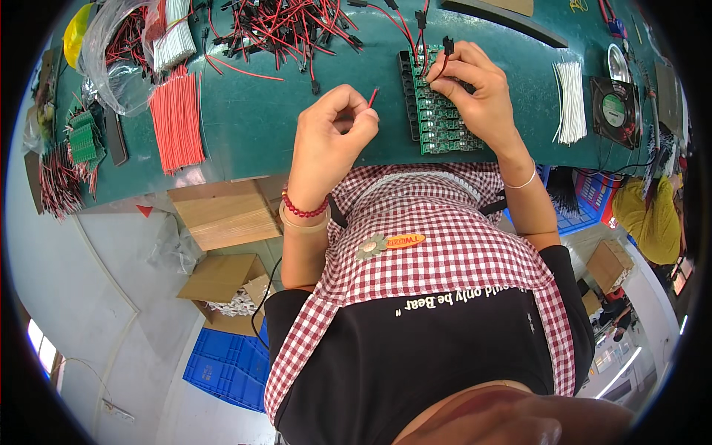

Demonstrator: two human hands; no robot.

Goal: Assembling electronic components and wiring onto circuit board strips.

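Observation:
My left hand [332, 126] is closed in a pinch above the green table, left of the circuit boards. A short red wire [373, 97] sticks up from its thumb and fingertip. My right hand [478, 89] pinches a red-and-black lead with a black connector [448, 46] at the upper part of a green circuit board panel [437, 133]. Its fingers cover some of the panel, and where the lead's lower end meets the board is hidden. Other leads [409, 33] rise from the panel's far end. A black strip with a row of recesses [409, 96] runs along the panel's left side.
A pile of red-and-black leads [285, 30] lies at the far side. Bundles of red wires [176, 122] and white wires [569, 102] flank my hands. A black fan [617, 111] sits at right; green boards with leads [85, 141] lie at far left.

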